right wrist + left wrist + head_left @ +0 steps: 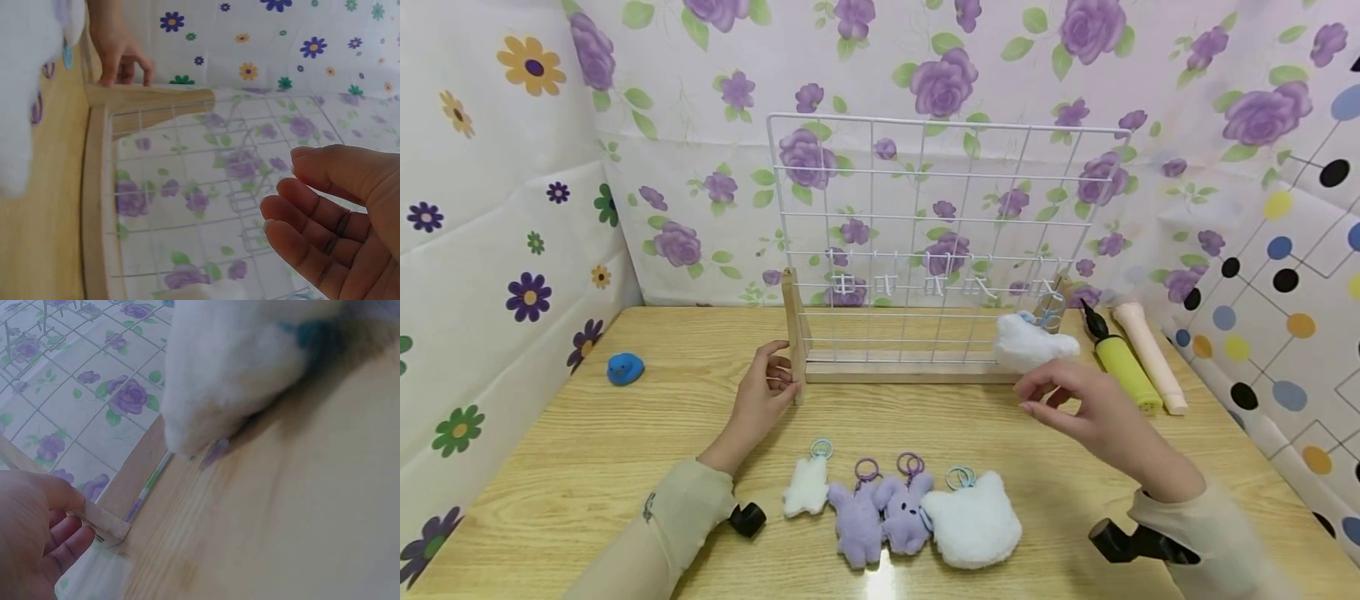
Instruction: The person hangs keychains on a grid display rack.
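A white wire grid rack stands upright in a wooden base. My left hand grips the wooden side post at its left end, thumb and fingers on either side of the wood in the left wrist view. A white plush keychain hangs by a blue ring at the rack's right side. Just in front of this plush is my right hand, fingers loosely bent and holding nothing in the right wrist view. Several white hooks line one wire of the grid.
Near the front lie a small white plush, two purple plushes and a large white plush, all with rings. A blue toy duck sits left. A yellow-green pump and a pale tube lie right.
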A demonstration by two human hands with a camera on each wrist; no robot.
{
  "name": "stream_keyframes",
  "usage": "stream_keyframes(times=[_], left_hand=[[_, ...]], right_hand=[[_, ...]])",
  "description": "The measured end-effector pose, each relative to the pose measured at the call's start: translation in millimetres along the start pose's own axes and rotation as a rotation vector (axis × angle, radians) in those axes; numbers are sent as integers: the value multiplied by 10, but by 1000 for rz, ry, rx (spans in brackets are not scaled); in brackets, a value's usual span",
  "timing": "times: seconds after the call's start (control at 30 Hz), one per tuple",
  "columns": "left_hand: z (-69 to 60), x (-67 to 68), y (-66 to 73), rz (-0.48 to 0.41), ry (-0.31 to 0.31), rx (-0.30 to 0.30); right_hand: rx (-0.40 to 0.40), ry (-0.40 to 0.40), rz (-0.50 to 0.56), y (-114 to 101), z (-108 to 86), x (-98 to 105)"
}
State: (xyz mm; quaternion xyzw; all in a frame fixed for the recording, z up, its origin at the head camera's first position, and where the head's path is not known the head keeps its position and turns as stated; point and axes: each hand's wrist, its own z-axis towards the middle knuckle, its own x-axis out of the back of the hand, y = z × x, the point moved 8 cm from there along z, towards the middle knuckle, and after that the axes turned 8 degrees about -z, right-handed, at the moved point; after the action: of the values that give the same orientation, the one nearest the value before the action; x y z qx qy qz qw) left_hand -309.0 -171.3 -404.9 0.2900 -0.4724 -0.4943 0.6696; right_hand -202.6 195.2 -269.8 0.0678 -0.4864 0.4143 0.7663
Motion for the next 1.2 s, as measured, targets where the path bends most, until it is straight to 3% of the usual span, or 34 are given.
stream_keyframes(times=[0.4, 0.83, 1.2], left_hand=[[3, 0, -6, -4, -17, 34], [4, 1, 3, 8, -10, 30], [5, -3, 4, 9, -4, 30]], right_hand=[[-73, -139, 91, 63, -150, -481], [-36, -255, 180, 85, -221, -821], [-94, -422, 180, 173, -235, -1091]])
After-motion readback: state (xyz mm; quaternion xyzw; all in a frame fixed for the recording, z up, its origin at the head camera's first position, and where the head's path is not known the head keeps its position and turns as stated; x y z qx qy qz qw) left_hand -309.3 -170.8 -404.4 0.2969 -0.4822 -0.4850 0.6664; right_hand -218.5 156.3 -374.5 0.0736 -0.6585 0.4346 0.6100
